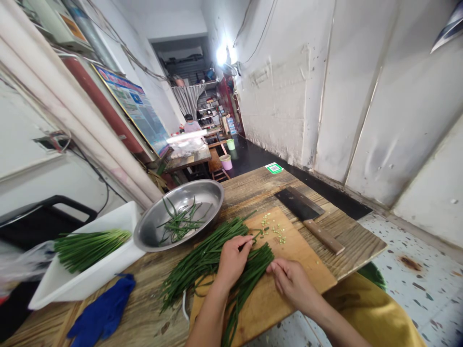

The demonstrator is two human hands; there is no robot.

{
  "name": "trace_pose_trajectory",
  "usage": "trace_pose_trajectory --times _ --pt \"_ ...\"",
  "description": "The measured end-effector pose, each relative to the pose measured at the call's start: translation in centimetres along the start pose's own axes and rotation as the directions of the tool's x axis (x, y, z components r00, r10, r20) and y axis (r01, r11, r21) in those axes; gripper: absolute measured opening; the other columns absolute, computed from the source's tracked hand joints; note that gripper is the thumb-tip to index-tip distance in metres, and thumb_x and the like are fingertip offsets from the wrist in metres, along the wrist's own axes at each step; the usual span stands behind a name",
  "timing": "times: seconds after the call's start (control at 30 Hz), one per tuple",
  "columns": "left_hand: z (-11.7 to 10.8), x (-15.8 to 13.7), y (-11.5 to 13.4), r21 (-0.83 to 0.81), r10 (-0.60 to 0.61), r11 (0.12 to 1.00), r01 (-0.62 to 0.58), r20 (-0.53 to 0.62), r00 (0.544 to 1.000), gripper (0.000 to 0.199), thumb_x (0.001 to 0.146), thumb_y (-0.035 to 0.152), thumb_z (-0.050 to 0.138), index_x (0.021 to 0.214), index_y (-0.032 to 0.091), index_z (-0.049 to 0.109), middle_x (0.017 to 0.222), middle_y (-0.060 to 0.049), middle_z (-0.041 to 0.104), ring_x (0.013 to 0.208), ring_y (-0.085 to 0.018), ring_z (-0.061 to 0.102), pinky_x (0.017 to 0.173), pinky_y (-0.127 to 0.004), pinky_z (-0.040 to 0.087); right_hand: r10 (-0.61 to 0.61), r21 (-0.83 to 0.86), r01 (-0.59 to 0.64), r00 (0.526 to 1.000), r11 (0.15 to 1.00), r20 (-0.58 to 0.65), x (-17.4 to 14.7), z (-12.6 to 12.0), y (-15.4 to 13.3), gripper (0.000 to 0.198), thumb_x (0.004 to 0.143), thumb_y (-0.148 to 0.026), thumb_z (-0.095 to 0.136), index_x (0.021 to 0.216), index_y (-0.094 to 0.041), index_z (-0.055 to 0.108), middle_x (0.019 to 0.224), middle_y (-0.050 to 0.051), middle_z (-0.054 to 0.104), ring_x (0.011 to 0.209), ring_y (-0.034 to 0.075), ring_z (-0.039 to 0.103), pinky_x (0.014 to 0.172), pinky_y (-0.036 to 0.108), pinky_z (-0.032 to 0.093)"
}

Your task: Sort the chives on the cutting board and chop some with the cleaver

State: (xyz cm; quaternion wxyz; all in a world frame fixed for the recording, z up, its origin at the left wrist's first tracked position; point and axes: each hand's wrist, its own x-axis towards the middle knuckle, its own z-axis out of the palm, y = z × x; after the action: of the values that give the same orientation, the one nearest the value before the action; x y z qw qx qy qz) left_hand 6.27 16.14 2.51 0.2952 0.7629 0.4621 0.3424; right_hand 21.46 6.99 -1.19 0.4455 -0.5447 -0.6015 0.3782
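Note:
Long garlic chives [210, 248] lie in a loose pile across a wooden cutting board [307, 262] and the table. My left hand [233, 260] rests over them, thumb and forefinger pinched on some chive stems. A second bunch of chives [258, 265] lies between my hands, its cut ends towards the right. Beside those ends is my right hand [294, 284], fingers curled together and fingertips touching the bunch's edge; whatever they pinch is hidden. Small pale trimmed ends [277, 231] are scattered on the board. A cleaver [300, 205] with a wooden handle lies flat beyond it.
A steel bowl [215, 195] holding some loose chives stands left of the pile. Further left, a white tub [132, 217] holds a neat bundle. A blue glove [104, 308] lies on the wooden table [246, 188]. Another person [191, 125] is at a table further back.

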Motion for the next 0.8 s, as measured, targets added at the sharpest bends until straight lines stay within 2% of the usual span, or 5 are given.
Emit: trace_pose_trajectory --times 0.33,0.57,0.63,0.7,0.8 --pt "-0.5 0.1 0.1 -0.009 0.031 1.0 -0.03 0.066 0.997 0.021 0.081 0.023 0.053 0.092 0.019 0.071 0.088 -0.005 0.07 0.082 -0.016 0.063 0.08 -0.027 0.047 0.006 -0.006 -0.006 1.0 1.0 0.001 0.0 0.0 -0.1 0.034 0.093 -0.033 0.031 0.075 -0.016 0.055 0.044 -0.006 0.041 0.039 0.01 0.042 0.044 0.02 0.03" --pt "-1.2 -0.2 0.8 -0.07 0.149 0.988 -0.134 0.297 0.943 0.022 0.082 0.021 0.053 0.093 0.022 0.071 0.088 -0.004 0.07 0.083 -0.014 0.062 0.078 -0.025 0.047 0.011 0.011 -0.011 1.0 1.0 -0.016 -0.2 0.0 0.1 0.036 0.093 -0.037 0.031 0.075 -0.017 0.054 0.044 -0.006 0.041 0.039 0.01 0.042 0.043 0.02 0.03" --pt "-1.6 -0.2 0.8 -0.053 0.144 0.99 -0.134 0.28 0.949 0.022 0.082 0.024 0.053 0.095 0.023 0.07 0.092 -0.004 0.07 0.087 -0.015 0.061 0.082 -0.026 0.046 0.017 0.025 -0.017 1.0 1.0 -0.018 -0.1 0.1 0.1 0.036 0.093 -0.038 0.031 0.075 -0.017 0.054 0.044 -0.006 0.04 0.039 0.01 0.042 0.042 0.02 0.03" --pt "-2.0 0.0 0.7 -0.004 0.113 0.993 -0.114 0.185 0.976 0.025 0.083 0.027 0.052 0.101 0.023 0.068 0.098 -0.004 0.069 0.092 -0.016 0.06 0.086 -0.028 0.044 0.029 0.051 -0.028 0.999 0.998 -0.018 -0.1 0.1 0.1 0.035 0.093 -0.039 0.031 0.075 -0.018 0.054 0.043 -0.006 0.04 0.038 0.01 0.041 0.042 0.02 0.029" --pt "-2.4 0.4 0.1 0.167 0.07 0.983 -0.075 0.036 0.997 0.026 0.085 0.027 0.048 0.101 0.021 0.067 0.098 -0.005 0.068 0.09 -0.017 0.059 0.085 -0.03 0.043 0.036 0.071 -0.035 0.999 0.997 -0.013 -0.1 0.2 0.3 0.035 0.093 -0.039 0.031 0.075 -0.018 0.053 0.043 -0.007 0.038 0.037 0.009 0.039 0.041 0.02 0.028"
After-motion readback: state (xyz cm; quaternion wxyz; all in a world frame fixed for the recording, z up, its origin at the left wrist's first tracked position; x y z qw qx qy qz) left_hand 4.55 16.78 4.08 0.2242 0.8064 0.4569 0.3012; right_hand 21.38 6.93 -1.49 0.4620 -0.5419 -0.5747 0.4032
